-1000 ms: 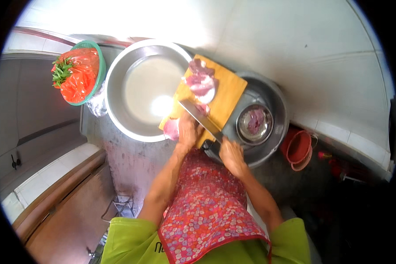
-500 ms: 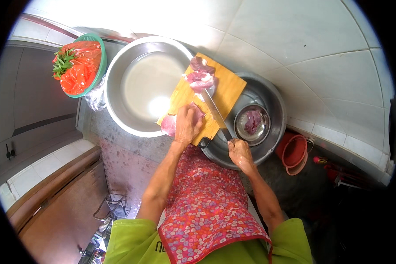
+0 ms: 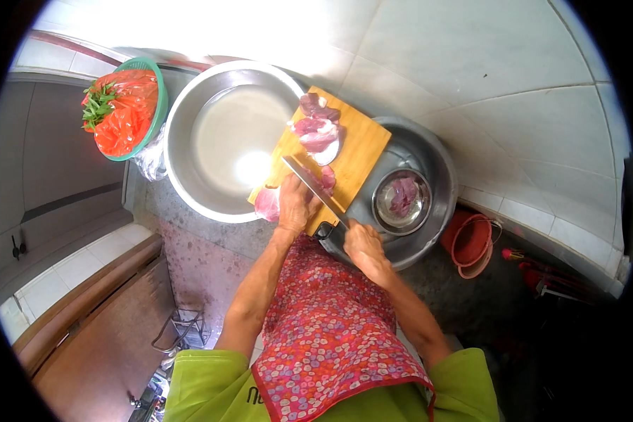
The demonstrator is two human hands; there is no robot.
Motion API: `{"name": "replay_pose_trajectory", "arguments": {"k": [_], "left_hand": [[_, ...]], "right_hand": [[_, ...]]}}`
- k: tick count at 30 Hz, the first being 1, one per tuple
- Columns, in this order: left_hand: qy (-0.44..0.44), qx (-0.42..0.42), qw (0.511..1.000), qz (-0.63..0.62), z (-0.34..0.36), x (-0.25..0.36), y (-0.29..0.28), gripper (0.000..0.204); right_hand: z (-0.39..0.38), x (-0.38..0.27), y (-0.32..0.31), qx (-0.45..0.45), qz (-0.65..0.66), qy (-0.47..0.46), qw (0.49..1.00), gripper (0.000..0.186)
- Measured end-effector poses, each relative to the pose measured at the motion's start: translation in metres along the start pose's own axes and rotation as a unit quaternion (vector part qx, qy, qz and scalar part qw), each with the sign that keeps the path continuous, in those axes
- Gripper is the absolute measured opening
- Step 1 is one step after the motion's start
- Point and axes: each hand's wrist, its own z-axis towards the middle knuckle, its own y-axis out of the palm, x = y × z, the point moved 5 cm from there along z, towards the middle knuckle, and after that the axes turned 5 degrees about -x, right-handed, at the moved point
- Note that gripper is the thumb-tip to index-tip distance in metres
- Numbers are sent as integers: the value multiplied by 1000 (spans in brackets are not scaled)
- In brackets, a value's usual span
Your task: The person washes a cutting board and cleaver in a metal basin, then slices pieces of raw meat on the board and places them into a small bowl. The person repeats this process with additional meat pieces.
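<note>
A wooden cutting board (image 3: 362,144) lies slanted across the rims of two metal basins. Near its front edge, my left hand (image 3: 297,202) is closed over a piece of pink meat (image 3: 266,203), pinning it down; the fingertips are partly hidden. My right hand (image 3: 363,245) grips the handle of a knife (image 3: 318,192). Its long blade slants over the meat close beside my left fingers, with a smaller meat piece (image 3: 328,178) just to the right of it. Several larger chunks of raw meat (image 3: 316,131) rest at the board's far end.
Cloudy water fills the left basin (image 3: 178,158). In the darker right basin (image 3: 439,165), a small metal bowl (image 3: 423,218) holds cut meat. A green basket (image 3: 160,105) with a red plastic bag (image 3: 130,116) stands far left. Red buckets (image 3: 469,243) sit by the tiled wall.
The knife has come back from the far meat chunks toward me, its tip swinging left to beside my left hand. My right hand has moved left. My left hand stays on the meat.
</note>
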Motion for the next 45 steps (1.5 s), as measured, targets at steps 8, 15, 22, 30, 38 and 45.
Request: {"name": "replay_pose_trajectory", "arguments": {"k": [8,15,22,30,38,45], "left_hand": [[-5,-4,999,-41,8,11,-13,23],[-26,-34,999,-29,-4,-9,-1,25],[8,-29,999,19,-8,-14,1,31],[-28,-13,999,36,-13,-15,2,40],[84,-55,985,144,-15,8,9,31],[94,-159,969,165,-21,31,73,27]], "right_hand": [[-19,11,2,-27,21,40,999,18],[22,-16,16,54,26,-7,998,15],[-4,32,-5,51,37,-16,998,21],[1,16,-36,98,87,-27,991,22],[-19,20,-28,80,107,-26,991,21],[-35,39,-50,122,126,37,984,25]]}}
